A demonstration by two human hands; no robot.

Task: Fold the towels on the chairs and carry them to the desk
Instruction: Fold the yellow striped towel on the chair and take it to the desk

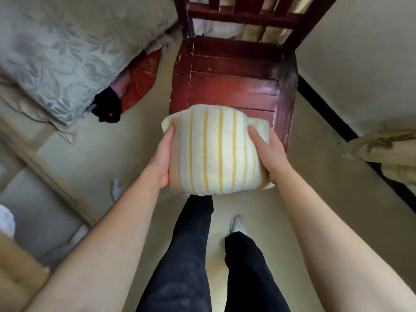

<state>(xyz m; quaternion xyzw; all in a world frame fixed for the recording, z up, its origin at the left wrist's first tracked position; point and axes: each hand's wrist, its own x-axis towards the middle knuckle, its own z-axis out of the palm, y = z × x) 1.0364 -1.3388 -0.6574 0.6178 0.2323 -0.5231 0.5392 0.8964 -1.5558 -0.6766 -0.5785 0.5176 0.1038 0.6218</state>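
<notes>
A folded cream towel with yellow stripes [216, 152] is held in the air in front of a dark red wooden chair [234, 82], over the seat's front edge. My left hand [162, 158] grips its left side with the thumb on top. On the right side my right hand [267, 154] grips it the same way, thumb on top and fingers hidden underneath. The chair seat behind the towel is bare.
A bed with a grey leaf-patterned cover [60, 52] fills the upper left, with red and black clothes [126, 91] on the floor beside it. A wall with a dark skirting [333, 113] runs along the right. My legs [193, 255] stand on the pale floor below.
</notes>
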